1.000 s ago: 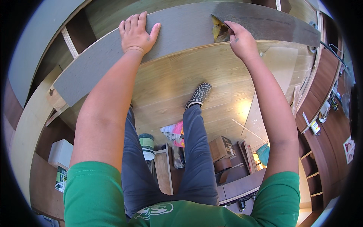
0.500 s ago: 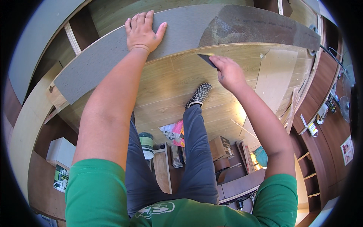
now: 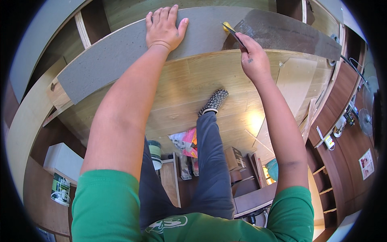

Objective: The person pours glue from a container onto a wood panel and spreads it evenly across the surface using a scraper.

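A long grey board stretches across the far part of the view. Its right stretch carries a dark, wet-looking coating. My left hand lies on the board with fingers extended, the fingertips at its far edge. In my right hand is a thin dark flat scraper, held at the left border of the coated stretch. A yellow blob of glue-like paste shows beside the scraper's tip; I cannot tell whether it sits on the blade or the board.
Under the board is a wood-plank floor with my patterned shoe on it. A cardboard box, a pink-and-white bag and a white-green bucket stand near my legs. A fan is at the right, a white box at the left.
My right hand has moved away from me and slightly right, bringing the scraper from the board's near edge onto its surface. The yellow paste now shows clearly. My left hand stays on the board.
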A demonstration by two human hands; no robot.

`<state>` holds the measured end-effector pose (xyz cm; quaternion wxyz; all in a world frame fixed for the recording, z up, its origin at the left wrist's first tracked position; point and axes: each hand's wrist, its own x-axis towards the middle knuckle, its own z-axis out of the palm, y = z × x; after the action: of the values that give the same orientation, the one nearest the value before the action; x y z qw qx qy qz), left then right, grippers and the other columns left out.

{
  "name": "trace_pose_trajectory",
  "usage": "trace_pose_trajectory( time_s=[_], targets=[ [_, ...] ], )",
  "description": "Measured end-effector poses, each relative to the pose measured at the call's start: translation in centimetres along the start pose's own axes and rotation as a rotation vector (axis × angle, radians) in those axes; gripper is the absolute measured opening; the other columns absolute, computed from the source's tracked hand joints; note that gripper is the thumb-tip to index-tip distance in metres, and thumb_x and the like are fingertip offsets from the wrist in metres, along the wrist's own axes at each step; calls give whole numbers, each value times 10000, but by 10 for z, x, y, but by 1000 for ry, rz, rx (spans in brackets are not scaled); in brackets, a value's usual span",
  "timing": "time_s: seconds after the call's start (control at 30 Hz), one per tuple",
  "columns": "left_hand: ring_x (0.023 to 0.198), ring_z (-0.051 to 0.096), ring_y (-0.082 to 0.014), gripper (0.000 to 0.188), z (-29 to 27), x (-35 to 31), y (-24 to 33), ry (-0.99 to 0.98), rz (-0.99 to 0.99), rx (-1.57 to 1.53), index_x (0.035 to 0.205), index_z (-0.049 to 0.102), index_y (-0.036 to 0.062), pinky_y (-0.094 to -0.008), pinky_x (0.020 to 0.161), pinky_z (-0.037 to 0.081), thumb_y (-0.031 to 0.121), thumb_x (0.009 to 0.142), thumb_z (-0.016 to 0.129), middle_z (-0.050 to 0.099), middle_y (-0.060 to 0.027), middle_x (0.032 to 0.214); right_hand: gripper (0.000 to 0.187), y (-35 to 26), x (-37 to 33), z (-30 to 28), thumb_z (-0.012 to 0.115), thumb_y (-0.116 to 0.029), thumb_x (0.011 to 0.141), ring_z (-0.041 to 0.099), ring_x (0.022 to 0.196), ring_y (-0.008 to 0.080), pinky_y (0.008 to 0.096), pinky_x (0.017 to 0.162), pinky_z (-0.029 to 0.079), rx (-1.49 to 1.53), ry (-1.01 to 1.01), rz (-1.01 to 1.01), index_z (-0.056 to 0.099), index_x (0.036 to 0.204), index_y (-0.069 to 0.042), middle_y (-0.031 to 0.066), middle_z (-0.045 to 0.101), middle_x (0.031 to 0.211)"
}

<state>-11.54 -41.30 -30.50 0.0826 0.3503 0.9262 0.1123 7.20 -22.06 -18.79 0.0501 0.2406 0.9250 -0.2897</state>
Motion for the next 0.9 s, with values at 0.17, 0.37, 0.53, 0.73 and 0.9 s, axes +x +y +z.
trace_pose_trajectory(
  time_s=[0.17, 0.37, 0.53, 0.73, 0.9],
  targets=[
    [1433, 349, -249, 638, 2, -4, -16, 160, 33, -219, 1466, 452, 164, -498, 1218, 144, 563, 969, 476, 470, -66, 1490, 483, 3, 15, 10, 520, 31, 816, 607, 1171, 314, 408, 1014, 486, -85, 93, -103, 647, 1255, -123, 101, 652, 1277],
    [1374, 414, -330, 643, -44, -21, -64, 247, 185, -157, 1347, 529, 63, -522, 1195, 211, 393, 823, 701, 557, -156, 1341, 481, 27, 30, 8, 513, 4, 850, 635, 1129, 310, 363, 983, 501, -163, 7, 88, 637, 1292, -136, 126, 662, 1239],
    [1468, 310, -260, 670, -41, -51, -183, 225, 5, 140, 1463, 472, 197, -542, 1211, 126, 601, 931, 533, 429, -58, 1535, 497, 23, 26, 22, 522, -1, 826, 633, 1124, 318, 384, 980, 503, -195, 15, 54, 644, 1291, -127, 116, 655, 1262],
    [1485, 280, -246, 684, -39, -62, -190, 153, -31, 138, 1480, 452, 206, -516, 1227, 101, 615, 934, 507, 388, -54, 1571, 495, -10, 3, 47, 561, 1, 796, 604, 1150, 359, 415, 1007, 496, -185, -58, 6, 650, 1276, -87, 140, 634, 1298],
    [1484, 280, -243, 699, -38, -61, -190, 124, -52, 153, 1481, 450, 200, -510, 1230, 101, 627, 929, 498, 393, -54, 1566, 519, -44, -35, 67, 609, -21, 800, 598, 1168, 320, 410, 1002, 501, -293, -115, -39, 626, 1311, -109, 122, 619, 1330]
  ],
)
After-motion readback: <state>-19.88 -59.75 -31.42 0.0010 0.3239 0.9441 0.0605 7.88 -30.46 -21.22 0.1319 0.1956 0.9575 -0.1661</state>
